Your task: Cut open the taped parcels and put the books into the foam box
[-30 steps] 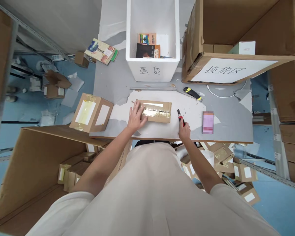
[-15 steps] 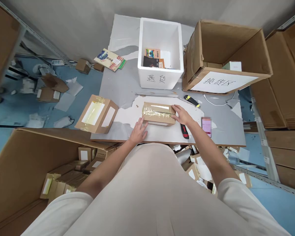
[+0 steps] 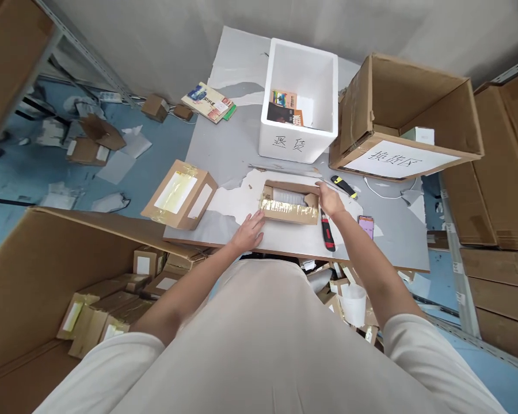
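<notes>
In front of me on the table stands a small cardboard box (image 3: 290, 215) with its top open and shiny tape along the front edge. Inside it lies something in clear, ribbed plastic wrapping (image 3: 288, 197), its kind unclear. My left hand (image 3: 248, 232) rests against the box's front left corner, fingers stretched out. At the back right corner, my right hand (image 3: 330, 199) grips the raised flap edge between thumb and fingers. A red and black utility knife (image 3: 327, 231) lies just below my right hand. Behind that hand is a yellow and black utility knife (image 3: 344, 187).
A taped carton (image 3: 181, 195) stands left on the table, with books (image 3: 207, 102) behind it. A white foam box (image 3: 297, 141) and a large labelled carton (image 3: 408, 161) stand at the back. A phone (image 3: 366, 226) lies right. A huge carton (image 3: 90, 230) holds parcels at lower left.
The small box's taped top has come open, showing its contents. My right hand has lifted the flap at the back. The whole view has shifted and tilted slightly.
</notes>
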Demonstrator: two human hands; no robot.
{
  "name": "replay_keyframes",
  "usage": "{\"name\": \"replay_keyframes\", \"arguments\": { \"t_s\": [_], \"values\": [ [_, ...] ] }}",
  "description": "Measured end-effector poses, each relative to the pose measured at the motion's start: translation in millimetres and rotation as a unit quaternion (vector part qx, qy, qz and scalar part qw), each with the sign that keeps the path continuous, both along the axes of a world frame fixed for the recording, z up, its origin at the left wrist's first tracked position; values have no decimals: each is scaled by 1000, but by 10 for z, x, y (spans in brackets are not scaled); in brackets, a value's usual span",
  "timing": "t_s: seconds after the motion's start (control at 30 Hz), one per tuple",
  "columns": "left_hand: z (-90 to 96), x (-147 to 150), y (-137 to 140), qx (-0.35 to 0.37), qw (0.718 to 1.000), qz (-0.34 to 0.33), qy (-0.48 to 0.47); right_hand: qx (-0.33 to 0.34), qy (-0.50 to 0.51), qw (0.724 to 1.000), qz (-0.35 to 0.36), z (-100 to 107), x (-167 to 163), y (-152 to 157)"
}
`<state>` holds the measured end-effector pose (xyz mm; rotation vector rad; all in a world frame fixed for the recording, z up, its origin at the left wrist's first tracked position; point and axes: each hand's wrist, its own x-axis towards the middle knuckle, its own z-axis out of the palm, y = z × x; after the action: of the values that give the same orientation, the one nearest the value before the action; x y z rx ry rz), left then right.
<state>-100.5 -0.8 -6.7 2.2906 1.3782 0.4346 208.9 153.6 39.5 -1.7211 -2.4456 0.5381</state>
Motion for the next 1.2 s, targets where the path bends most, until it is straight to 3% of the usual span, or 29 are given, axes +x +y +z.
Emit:
{"name": "replay_keyframes", "arguments": {
  "t_s": [0.13,0.2,0.27,0.33,0.5,0.67,0.8,0.87,1.07,1.2],
  "values": [
    [113,67,38,-12,999,45,4,-4,58,988,-144,-74,-97,177],
    [221,134,196,-19,995,99,10,11,89,971,-220,-126,-179,191],
    [333,182,433,-19,989,143,25,38,105,966,-232,-143,-224,123],
    [419,182,684,-14,988,146,49,58,109,977,-175,-104,-200,-21],
    [451,44,1015,-45,997,27,50,34,27,999,18,89,8,-520],
    [370,-60,898,0,999,37,4,81,-17,996,-11,7,-15,-886],
    [378,-194,763,-16,994,-102,26,57,-22,997,39,-162,-57,-1086],
    [415,-274,730,-38,988,-141,48,54,-20,996,65,-186,-12,-1158],
    [527,-267,895,-34,994,-99,20,13,-51,985,161,96,213,-1036],
    [605,-42,1154,-23,987,-146,63,-17,-80,979,187,391,136,-689]
  ]
}}
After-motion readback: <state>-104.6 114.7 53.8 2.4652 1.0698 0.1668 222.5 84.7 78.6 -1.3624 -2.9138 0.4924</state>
